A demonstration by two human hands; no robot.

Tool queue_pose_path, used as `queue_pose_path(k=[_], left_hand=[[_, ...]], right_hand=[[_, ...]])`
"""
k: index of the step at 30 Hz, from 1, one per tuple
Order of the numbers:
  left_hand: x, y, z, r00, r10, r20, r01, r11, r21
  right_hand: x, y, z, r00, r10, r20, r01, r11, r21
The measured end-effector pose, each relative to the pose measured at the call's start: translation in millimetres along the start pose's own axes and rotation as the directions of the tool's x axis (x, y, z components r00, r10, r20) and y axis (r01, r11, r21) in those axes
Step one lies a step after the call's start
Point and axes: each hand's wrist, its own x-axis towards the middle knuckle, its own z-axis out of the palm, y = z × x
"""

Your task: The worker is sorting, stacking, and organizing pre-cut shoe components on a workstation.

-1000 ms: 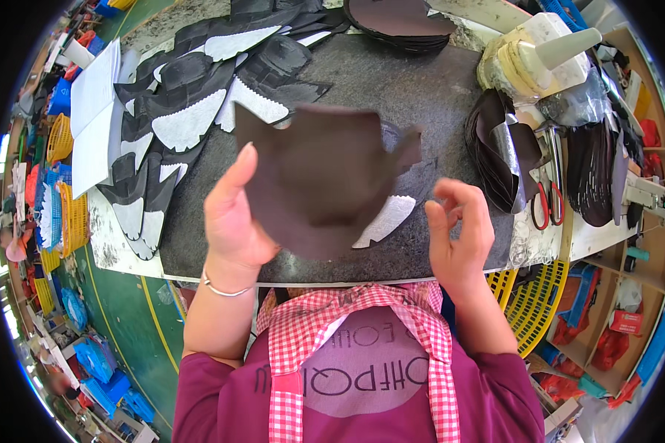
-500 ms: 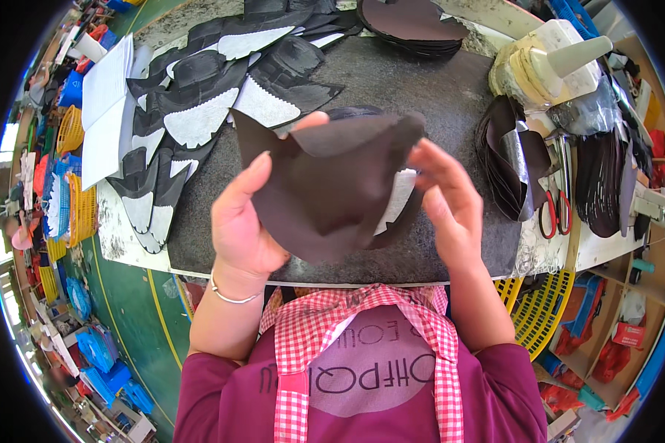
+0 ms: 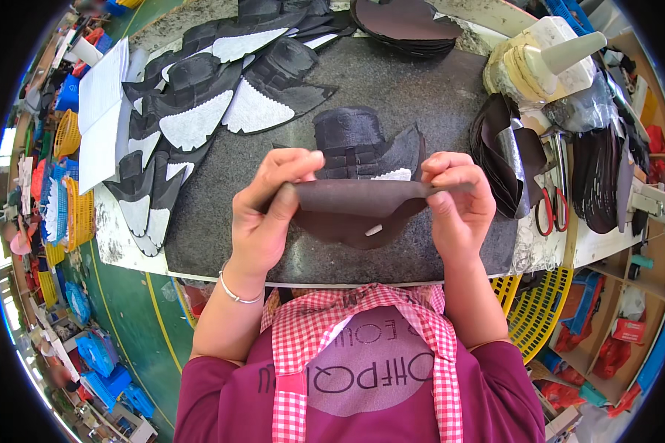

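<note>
Between my hands a dark brown leather piece is stretched edge to edge above the near part of the work mat. My left hand pinches its left end between thumb and fingers, and my right hand pinches the right end. Just beyond it lies a black shoe upper piece with a white patch; the leather piece hides its near part. Several more black upper pieces with white toe patches overlap on the left and at the back.
A stack of brown pieces sits at the back. On the right stand a glue bottle, a curled brown stack and red-handled scissors. A paper booklet lies at the left, on the dark mat's far side.
My hands have turned the leather piece, and its upper edge is now drawn straight between them. My right hand has closed on its end. The black upper piece behind it is uncovered.
</note>
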Motion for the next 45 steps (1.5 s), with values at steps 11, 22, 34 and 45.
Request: queue_pose_path(k=[11,22,34,45], left_hand=[[-25.0,40.6,4.7,0.883,-0.391,-0.258,0.443,0.878,0.183],[-1.4,-2.0,-15.0,0.84,-0.406,-0.36,0.534,0.734,0.419],[7.4,-1.8,-12.2,0.781,-0.465,-0.417,0.618,0.67,0.411],[4.8,-14.1,17.3,0.841,-0.078,0.536,-0.498,0.278,0.822]], right_hand=[[-7.0,-47.3,-11.8,0.871,0.488,0.05,-0.485,0.872,-0.059],[40.2,9.3,-0.3,0.883,0.458,-0.1,-0.377,0.566,-0.734],[50.2,9.1,9.4,0.846,0.521,-0.112,-0.395,0.471,-0.789],[55.4,14.7,2.7,0.867,0.499,0.004,-0.264,0.465,-0.845]])
